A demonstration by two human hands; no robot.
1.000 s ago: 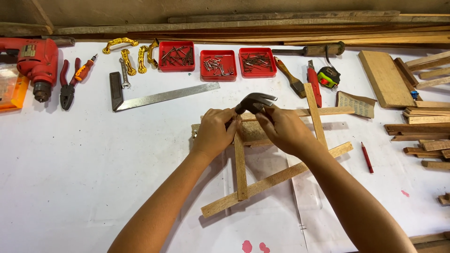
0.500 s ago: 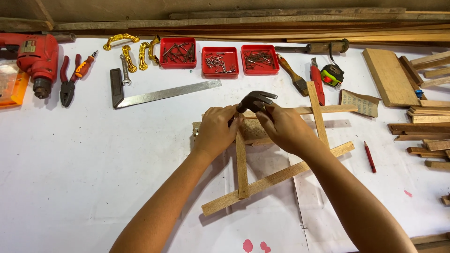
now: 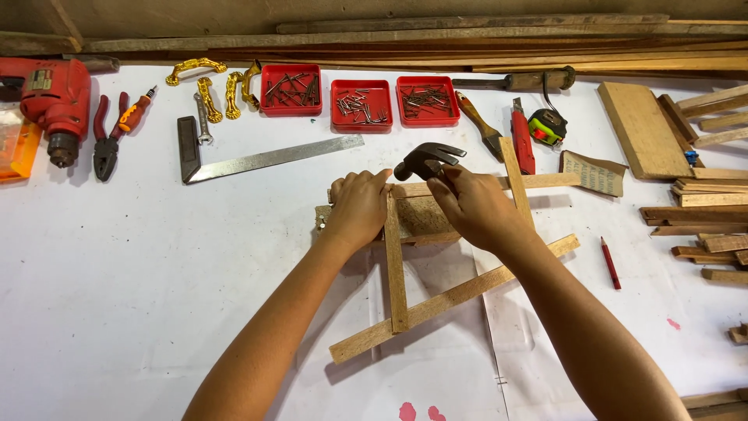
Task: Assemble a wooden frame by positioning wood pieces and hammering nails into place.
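— Two hands meet at the top of the frame, don't they?

— Yes. The right hand (image 3: 477,209) is closed round the claw hammer (image 3: 427,160) close up under its head, a choked grip that reads as suited to small, careful taps. The left hand (image 3: 358,206) lies curled over the top slat (image 3: 545,182), fingers pressed down on the wood, seemingly to steady the joint. Whether it pinches a nail I cannot tell.

— And the frame itself?

— The slat frame (image 3: 436,306) lies flat on the white table (image 3: 132,296), right under both hands, with a chipboard block (image 3: 425,214) beneath the joint as backing.

— Any containers or labels?

— Three shallow red square trays (image 3: 358,104) of nails and screws stand in a row at the far edge, within reach. At the far left, an orange see-through box (image 3: 15,148) sits just below the red drill (image 3: 53,101), which carries a small pale label. A folded sheet of sandpaper (image 3: 594,172) lies to the right.
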